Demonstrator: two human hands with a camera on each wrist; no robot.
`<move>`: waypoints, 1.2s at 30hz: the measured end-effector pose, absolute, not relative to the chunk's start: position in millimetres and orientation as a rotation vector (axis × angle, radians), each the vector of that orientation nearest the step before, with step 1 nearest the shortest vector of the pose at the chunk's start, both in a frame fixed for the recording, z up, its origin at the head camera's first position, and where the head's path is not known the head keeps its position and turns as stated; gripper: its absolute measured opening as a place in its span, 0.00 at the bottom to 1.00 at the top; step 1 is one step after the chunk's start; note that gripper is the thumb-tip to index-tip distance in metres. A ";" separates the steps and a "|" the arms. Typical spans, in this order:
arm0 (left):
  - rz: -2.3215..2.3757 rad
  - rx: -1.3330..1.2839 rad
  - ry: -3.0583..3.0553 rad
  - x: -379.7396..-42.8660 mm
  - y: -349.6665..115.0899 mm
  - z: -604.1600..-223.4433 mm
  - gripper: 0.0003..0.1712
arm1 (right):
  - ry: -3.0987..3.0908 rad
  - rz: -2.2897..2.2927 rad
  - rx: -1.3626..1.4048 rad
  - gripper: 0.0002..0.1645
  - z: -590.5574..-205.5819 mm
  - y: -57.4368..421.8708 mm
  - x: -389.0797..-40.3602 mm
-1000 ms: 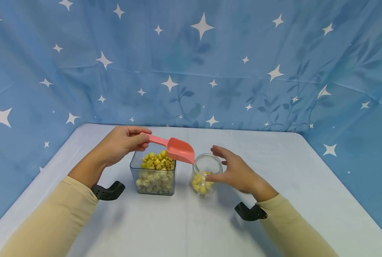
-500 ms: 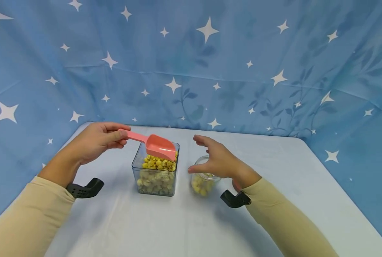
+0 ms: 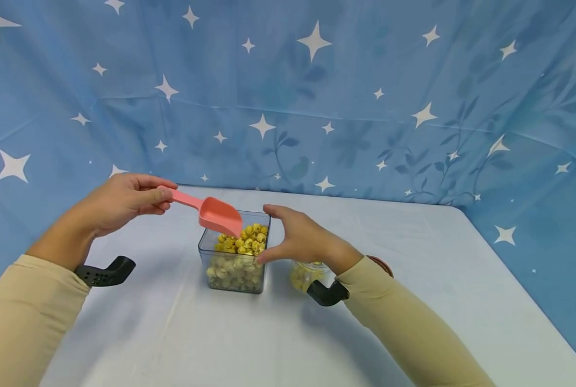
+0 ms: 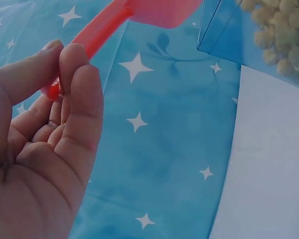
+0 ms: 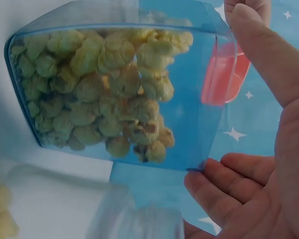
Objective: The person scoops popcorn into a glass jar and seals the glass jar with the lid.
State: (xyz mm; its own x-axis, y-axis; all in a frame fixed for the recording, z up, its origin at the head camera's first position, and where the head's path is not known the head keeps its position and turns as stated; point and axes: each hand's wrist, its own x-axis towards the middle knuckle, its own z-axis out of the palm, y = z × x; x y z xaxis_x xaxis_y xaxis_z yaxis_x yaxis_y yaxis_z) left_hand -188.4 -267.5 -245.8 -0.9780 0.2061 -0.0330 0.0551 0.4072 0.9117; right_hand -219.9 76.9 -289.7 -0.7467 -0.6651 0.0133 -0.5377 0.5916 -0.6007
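Observation:
My left hand pinches the end of a pink scoop's handle, also seen in the left wrist view at the hand's fingertips. The scoop is tilted over the clear square container, its blade low toward the popcorn inside. My right hand is spread at the container's right side, thumb toward the near corner and fingers toward the far one. In the right wrist view its fingertips are right at the container's rim. Behind the right wrist stands a round glass jar with some popcorn, partly hidden.
A reddish-brown round edge shows behind the right forearm, mostly covered by it. White cloth covers the table, and a blue star-patterned curtain hangs right behind it.
My left hand has carried the scoop leftward, from beside the jar to over the container. My right hand has moved left from the jar to the container's right side.

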 end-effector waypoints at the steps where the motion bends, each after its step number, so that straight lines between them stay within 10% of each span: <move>1: 1.605 0.233 2.525 -188.8 -268.0 -244.8 0.29 | 2.607 -0.870 -0.993 0.65 -289.4 74.7 -219.9; 36: 0.751 0.387 3.047 -176.4 -184.8 -208.6 0.14 | 2.631 -0.831 -0.927 0.66 -290.0 67.5 -219.7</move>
